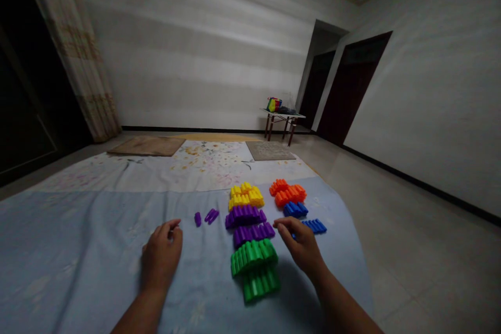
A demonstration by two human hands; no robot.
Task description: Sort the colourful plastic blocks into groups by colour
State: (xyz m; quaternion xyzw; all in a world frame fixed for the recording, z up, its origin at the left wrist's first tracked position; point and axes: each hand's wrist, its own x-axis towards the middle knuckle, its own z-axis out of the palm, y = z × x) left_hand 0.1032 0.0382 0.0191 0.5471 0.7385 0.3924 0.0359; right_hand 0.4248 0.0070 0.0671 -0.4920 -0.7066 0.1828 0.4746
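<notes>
On the left of the light-blue bedcover, my left hand (163,253) rests with fingers loosely bent and nothing visible in it. Three loose purple pieces, among them one (198,218) standing apart, lie just beyond it. My right hand (300,244) hovers between the purple rows (254,233) and the blue pieces (315,226); its thumb and forefinger are a little apart, and no piece shows between them. Part of the blue group is hidden behind that hand. Green pieces (254,255) lie in rows nearest me. Yellow pieces (246,197) and orange pieces (289,194) are grouped farther back.
The cloth (97,250) has folds on the left and a rounded edge on the right. A brown mat (148,146) and a grey-beige mat (270,151) lie at the far end. Beyond stands a small table (297,116) with a colourful bag (274,104).
</notes>
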